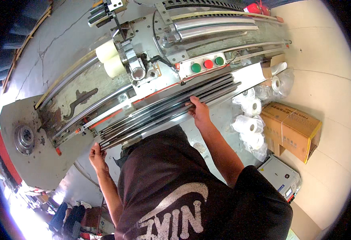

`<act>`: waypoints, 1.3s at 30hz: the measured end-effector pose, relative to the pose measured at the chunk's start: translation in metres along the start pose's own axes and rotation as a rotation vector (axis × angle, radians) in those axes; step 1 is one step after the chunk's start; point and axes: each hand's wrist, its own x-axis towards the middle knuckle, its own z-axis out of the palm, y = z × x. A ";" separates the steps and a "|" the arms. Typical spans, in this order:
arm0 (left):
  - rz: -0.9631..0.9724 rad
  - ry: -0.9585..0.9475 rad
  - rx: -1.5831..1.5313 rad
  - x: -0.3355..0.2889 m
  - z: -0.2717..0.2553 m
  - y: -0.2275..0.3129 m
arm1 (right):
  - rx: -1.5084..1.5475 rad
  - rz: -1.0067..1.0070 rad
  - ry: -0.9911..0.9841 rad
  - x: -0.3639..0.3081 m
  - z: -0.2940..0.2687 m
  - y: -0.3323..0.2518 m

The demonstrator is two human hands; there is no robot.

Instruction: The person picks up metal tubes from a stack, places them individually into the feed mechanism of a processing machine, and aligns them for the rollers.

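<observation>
Several long, dark, shiny metal rods (155,110) lie side by side in front of me, slanting up to the right on a light tray-like ledge along the machine's near side. My left hand (98,159) pinches the left end of the nearest rod between thumb and fingers. Farther along the same rod, my right hand (200,114) closes its fingers on it, right of the middle. The fingertips of both hands are partly hidden.
A long machine (79,98) spans the far side, with cream rollers (111,58) and a button panel (201,65). To the right are plastic-wrapped rolls (252,107), a cardboard carton (289,126) and a grey equipment box (279,176). A grey end housing (35,160) stands at left.
</observation>
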 end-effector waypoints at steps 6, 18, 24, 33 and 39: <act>0.041 0.018 0.036 -0.025 -0.011 0.005 | 0.041 0.061 -0.074 0.005 -0.006 -0.005; 0.113 0.148 -0.032 -0.097 -0.015 -0.010 | -0.021 0.008 -0.241 -0.016 -0.032 -0.007; 0.075 0.279 -0.281 -0.137 -0.035 -0.055 | -0.166 -0.220 -0.428 -0.081 -0.026 -0.050; 0.126 0.392 -0.672 -0.187 -0.082 -0.138 | -0.339 -0.476 -0.739 -0.158 0.024 -0.089; 0.189 0.554 -0.867 -0.224 -0.116 -0.181 | -0.391 -0.513 -1.014 -0.224 0.068 -0.066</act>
